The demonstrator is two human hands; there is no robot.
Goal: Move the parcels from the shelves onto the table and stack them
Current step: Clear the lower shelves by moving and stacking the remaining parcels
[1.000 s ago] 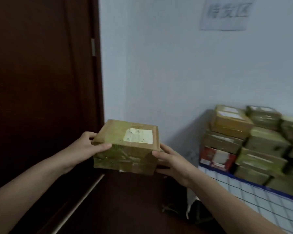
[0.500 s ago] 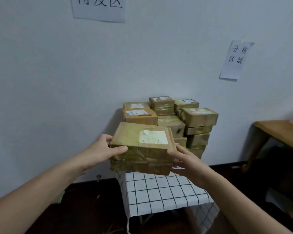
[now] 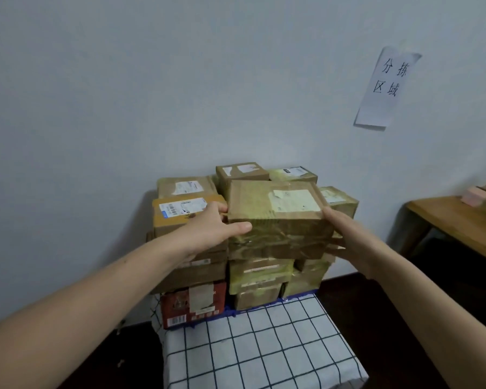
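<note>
I hold a brown cardboard parcel (image 3: 278,220) wrapped in yellowish tape, with a white label on top. My left hand (image 3: 213,228) grips its left side, thumb across the front. My right hand (image 3: 345,234) grips its right side. The parcel is level at the top front of a stack of several taped parcels (image 3: 188,211) on a small table with a white, black-checked cloth (image 3: 264,341). Whether the parcel rests on the box below or hovers just above it, I cannot tell. A red box (image 3: 194,301) sits at the stack's bottom left.
The stack stands against a pale wall. A paper sign (image 3: 385,88) hangs on the wall at right. A wooden table (image 3: 460,226) with a pink item (image 3: 473,195) stands at the far right. The floor around is dark.
I have turned from the dark door to face the table. The parcel has moved forward and up, from in front of the stack to its top front.
</note>
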